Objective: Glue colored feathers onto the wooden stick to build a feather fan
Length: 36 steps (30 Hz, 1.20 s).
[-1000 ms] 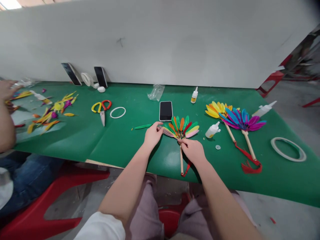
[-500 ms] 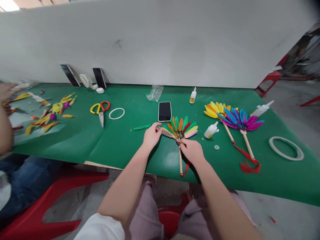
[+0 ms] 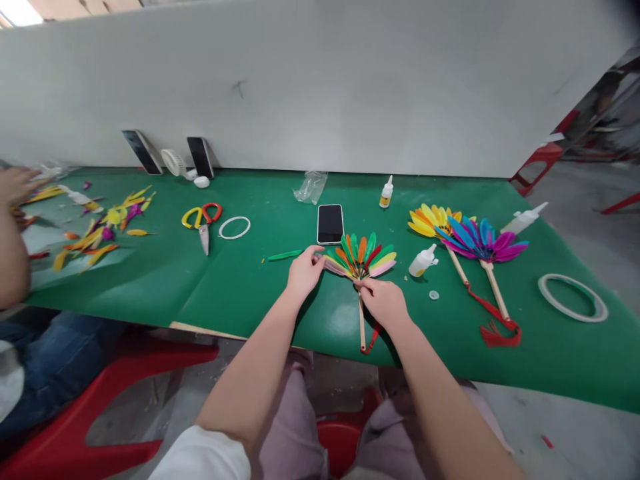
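In front of me a feather fan [image 3: 361, 257] of green, orange, red, yellow and pink feathers lies on the green table, its wooden handle pointing toward me with a red tassel beside it. My right hand [image 3: 384, 300] is closed on the base of the feathers, where they meet the handle. At the fan's left edge my left hand [image 3: 306, 272] pinches the tip of a pink feather. Left of that hand lies a loose green feather [image 3: 285, 255]. A white glue bottle [image 3: 423, 261] stands right of the fan, with a small round cap [image 3: 433, 295] near it.
Behind the fan lies a phone [image 3: 331, 224]. Scissors [image 3: 203, 223] and a white ring [image 3: 235, 228] are to the left, beyond them loose feathers [image 3: 95, 243] and a co-worker's arm [image 3: 13, 240]. Finished-looking fans [image 3: 484, 241] and a tape roll [image 3: 573, 297] lie right. A white partition [image 3: 320, 87] stands behind.
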Each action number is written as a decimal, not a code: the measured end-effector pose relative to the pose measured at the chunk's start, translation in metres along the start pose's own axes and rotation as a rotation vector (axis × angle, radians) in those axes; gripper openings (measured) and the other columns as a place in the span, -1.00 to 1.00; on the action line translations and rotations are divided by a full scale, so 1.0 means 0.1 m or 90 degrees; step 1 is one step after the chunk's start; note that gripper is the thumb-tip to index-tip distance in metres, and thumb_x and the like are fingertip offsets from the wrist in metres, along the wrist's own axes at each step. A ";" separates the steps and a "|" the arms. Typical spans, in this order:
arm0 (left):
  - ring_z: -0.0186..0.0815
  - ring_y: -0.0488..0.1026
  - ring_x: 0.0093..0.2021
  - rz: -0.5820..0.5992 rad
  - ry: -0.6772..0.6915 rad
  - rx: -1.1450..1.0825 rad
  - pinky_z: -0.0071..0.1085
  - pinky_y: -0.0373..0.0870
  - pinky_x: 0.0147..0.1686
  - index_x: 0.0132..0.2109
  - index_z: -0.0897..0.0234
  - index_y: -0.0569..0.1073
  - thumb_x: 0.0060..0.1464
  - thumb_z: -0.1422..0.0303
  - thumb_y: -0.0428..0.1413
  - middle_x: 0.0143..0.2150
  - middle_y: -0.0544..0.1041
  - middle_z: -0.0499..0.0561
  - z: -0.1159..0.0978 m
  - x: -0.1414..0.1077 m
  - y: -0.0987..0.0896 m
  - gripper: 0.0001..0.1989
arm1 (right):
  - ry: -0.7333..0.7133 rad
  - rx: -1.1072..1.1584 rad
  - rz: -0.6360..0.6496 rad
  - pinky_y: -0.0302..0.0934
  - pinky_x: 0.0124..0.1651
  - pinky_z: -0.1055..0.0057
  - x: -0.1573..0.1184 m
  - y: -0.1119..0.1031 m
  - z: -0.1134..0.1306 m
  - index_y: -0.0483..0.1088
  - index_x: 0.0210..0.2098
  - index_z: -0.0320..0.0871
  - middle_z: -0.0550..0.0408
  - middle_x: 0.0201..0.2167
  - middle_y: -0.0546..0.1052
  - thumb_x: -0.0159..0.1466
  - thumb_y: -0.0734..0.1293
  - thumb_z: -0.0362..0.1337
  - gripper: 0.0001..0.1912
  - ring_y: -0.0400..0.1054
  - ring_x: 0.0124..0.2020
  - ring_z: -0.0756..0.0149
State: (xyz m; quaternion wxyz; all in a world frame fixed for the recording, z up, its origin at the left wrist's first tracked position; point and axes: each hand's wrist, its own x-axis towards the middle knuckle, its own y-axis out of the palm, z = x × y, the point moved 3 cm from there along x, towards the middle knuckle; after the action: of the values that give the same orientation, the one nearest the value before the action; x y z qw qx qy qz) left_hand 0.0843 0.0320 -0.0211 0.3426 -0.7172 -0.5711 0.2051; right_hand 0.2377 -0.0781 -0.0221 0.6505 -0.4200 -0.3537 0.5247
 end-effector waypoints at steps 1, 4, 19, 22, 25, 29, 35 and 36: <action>-0.41 0.28 -0.53 0.001 0.000 -0.001 -0.50 0.17 -0.49 -0.15 0.22 0.37 -0.02 0.36 -0.02 -0.55 0.35 -0.13 0.00 0.00 0.00 -0.76 | -0.001 0.000 -0.002 0.10 -0.34 0.49 0.00 0.00 0.00 0.43 -0.23 0.09 0.20 -0.33 0.53 0.15 0.14 -0.28 -0.70 0.38 -0.32 0.34; -0.41 0.27 -0.54 0.001 -0.002 -0.005 -0.50 0.16 -0.50 -0.16 0.22 0.37 -0.02 0.36 -0.02 -0.56 0.34 -0.14 -0.01 -0.01 -0.01 -0.77 | -0.004 -0.002 -0.007 0.10 -0.35 0.48 0.00 0.00 0.00 0.43 -0.25 0.10 0.21 -0.33 0.53 0.15 0.13 -0.28 -0.70 0.38 -0.33 0.33; -0.41 0.30 -0.51 -0.009 0.001 -0.011 -0.50 0.16 -0.48 -0.15 0.21 0.37 -0.01 0.35 -0.03 -0.53 0.38 -0.12 0.02 -0.01 0.00 -0.76 | 0.003 -0.008 -0.004 0.08 -0.37 0.47 0.00 0.01 0.01 0.43 -0.25 0.10 0.20 -0.36 0.53 0.14 0.13 -0.28 -0.71 0.38 -0.34 0.32; -0.41 0.32 -0.50 -0.005 -0.002 -0.016 -0.50 0.17 -0.48 -0.14 0.21 0.36 -0.01 0.35 -0.04 -0.52 0.40 -0.12 0.02 0.00 0.00 -0.75 | 0.004 0.000 -0.005 0.08 -0.36 0.47 0.00 0.01 0.00 0.43 -0.26 0.10 0.20 -0.35 0.53 0.14 0.13 -0.27 -0.71 0.38 -0.34 0.32; -0.41 0.32 -0.51 -0.005 -0.003 -0.017 -0.50 0.17 -0.48 -0.13 0.21 0.36 -0.01 0.37 -0.04 -0.52 0.41 -0.11 0.03 0.00 0.01 -0.75 | 0.008 0.006 -0.003 0.08 -0.35 0.47 0.00 0.01 0.00 0.44 -0.26 0.10 0.20 -0.35 0.53 0.14 0.13 -0.27 -0.71 0.38 -0.34 0.33; -0.41 0.33 -0.50 -0.005 0.004 -0.020 -0.50 0.17 -0.47 -0.13 0.21 0.36 -0.01 0.39 -0.04 -0.50 0.42 -0.11 0.04 0.01 0.01 -0.74 | 0.010 0.012 -0.004 0.08 -0.36 0.47 0.01 0.01 -0.01 0.44 -0.26 0.10 0.20 -0.36 0.54 0.14 0.14 -0.27 -0.71 0.38 -0.34 0.32; -0.41 0.32 -0.51 -0.008 0.000 -0.027 -0.50 0.17 -0.48 -0.13 0.21 0.36 -0.01 0.40 -0.05 -0.52 0.41 -0.11 0.04 0.00 0.01 -0.74 | 0.011 0.017 -0.001 0.07 -0.36 0.48 0.00 0.01 -0.01 0.44 -0.25 0.09 0.20 -0.36 0.54 0.14 0.14 -0.28 -0.71 0.37 -0.35 0.34; -0.41 0.32 -0.51 -0.009 0.001 -0.029 -0.50 0.17 -0.48 -0.13 0.22 0.36 -0.01 0.40 -0.05 -0.52 0.41 -0.11 0.04 0.00 0.01 -0.74 | 0.012 0.017 0.000 0.07 -0.36 0.48 0.00 0.01 -0.01 0.44 -0.25 0.09 0.20 -0.36 0.54 0.14 0.14 -0.27 -0.71 0.37 -0.35 0.34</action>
State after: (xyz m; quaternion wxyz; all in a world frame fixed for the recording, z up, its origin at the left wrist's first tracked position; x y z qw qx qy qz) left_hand 0.0818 0.0325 -0.0243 0.3281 -0.7208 -0.5806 0.1892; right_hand 0.2380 -0.0783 -0.0239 0.6594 -0.4163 -0.3406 0.5252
